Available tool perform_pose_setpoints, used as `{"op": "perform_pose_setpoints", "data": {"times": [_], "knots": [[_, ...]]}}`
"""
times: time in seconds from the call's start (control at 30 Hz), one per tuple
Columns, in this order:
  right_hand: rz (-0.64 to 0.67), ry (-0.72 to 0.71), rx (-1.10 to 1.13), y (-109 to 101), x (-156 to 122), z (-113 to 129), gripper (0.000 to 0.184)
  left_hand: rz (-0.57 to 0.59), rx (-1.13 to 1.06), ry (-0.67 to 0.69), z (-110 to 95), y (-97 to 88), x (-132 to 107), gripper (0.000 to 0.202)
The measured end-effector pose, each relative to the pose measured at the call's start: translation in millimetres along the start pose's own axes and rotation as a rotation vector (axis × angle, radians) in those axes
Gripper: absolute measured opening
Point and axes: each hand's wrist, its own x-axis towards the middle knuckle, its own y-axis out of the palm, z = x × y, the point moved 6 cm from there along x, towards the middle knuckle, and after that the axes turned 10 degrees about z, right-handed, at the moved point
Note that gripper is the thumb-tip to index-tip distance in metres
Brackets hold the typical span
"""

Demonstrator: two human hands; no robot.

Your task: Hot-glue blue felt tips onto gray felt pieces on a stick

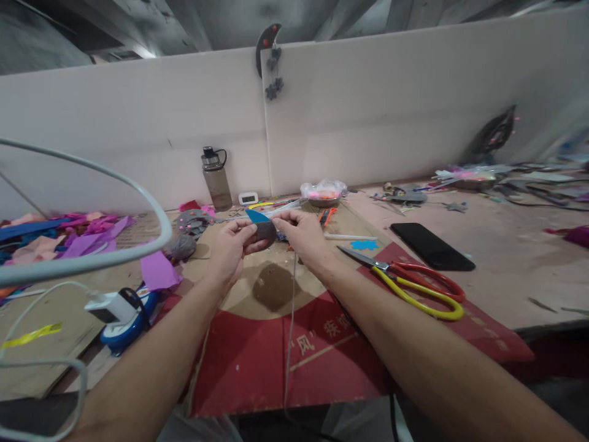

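Note:
Both arms reach forward over a red and tan cardboard sheet (331, 350). My left hand (230, 248) pinches a small dark rounded felt piece (265, 232) with a blue pointed piece (256, 215) on its upper edge. My right hand (301, 236) is closed in a pinch at the right side of the same piece. A thin grey thread (291, 307) hangs down from near my right hand. Another dark oval piece (275, 286) lies flat on the cardboard just below the hands.
Red and yellow scissors (414, 285) lie right of my right arm, a black phone (431, 245) behind them. A water bottle (216, 179) and a bowl (323, 193) stand by the white back wall. Coloured felt scraps (73, 236), a charger (110, 307) and white cables sit at left.

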Motion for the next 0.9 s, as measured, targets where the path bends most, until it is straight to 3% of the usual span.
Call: {"op": "perform_pose_setpoints", "data": {"times": [0.23, 0.57, 0.9], "knots": [[0.031, 0.052, 0.089, 1.6, 0.2, -1.1, 0.018, 0.007, -0.006, -0.018, 0.5, 1.1, -0.7, 0.018], [0.212, 0.215, 0.471, 10.0, -3.6, -9.5, 0.023, 0.055, -0.033, -0.101, 1.3, 4.5, -1.4, 0.015], [0.308, 0.307, 0.769, 16.9, -10.5, -8.9, 0.021, 0.1, -0.103, -0.136, 4.3, 5.6, -1.2, 0.014]]}}
